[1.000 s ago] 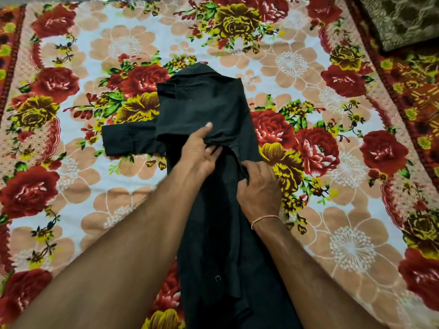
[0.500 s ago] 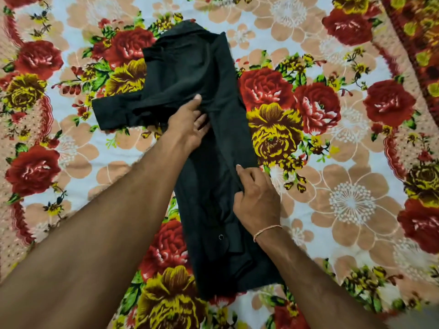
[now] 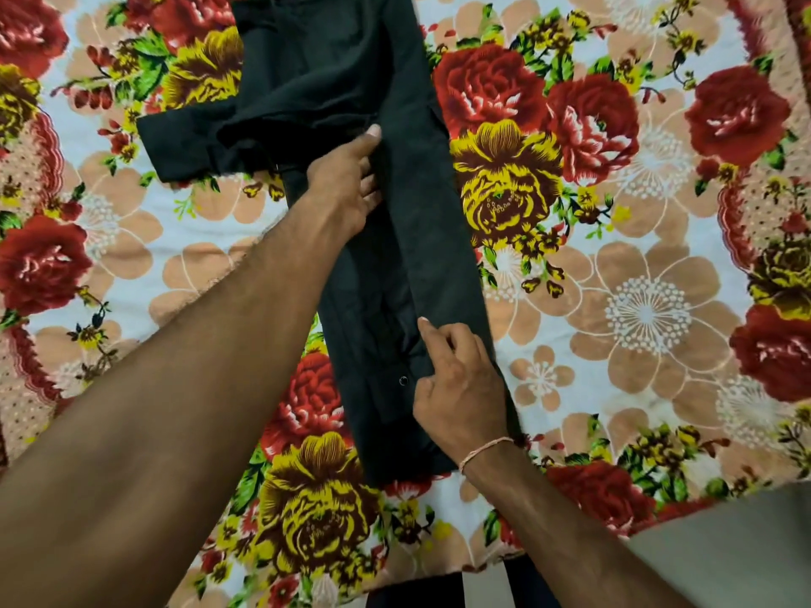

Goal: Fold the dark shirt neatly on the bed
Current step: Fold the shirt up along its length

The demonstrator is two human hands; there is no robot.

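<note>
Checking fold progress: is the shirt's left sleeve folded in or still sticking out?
Sticking out: the sleeve lies sideways across the bedsheet, beyond the narrow folded body.

A floral bedsheet (image 3: pixel 658 274), pale with large red roses, yellow blooms, peach flower outlines and green leaves, fills almost the whole view and lies fairly flat. Along its far right side runs a darker red border band (image 3: pixel 790 19). The sheet's near edge crosses the bottom of the view. Past that edge, at the near right corner, a plain grey floor (image 3: pixel 737 559) shows. The light is soft and even, with no hard shadows on the cloth. No walls or windows are in view.
</note>
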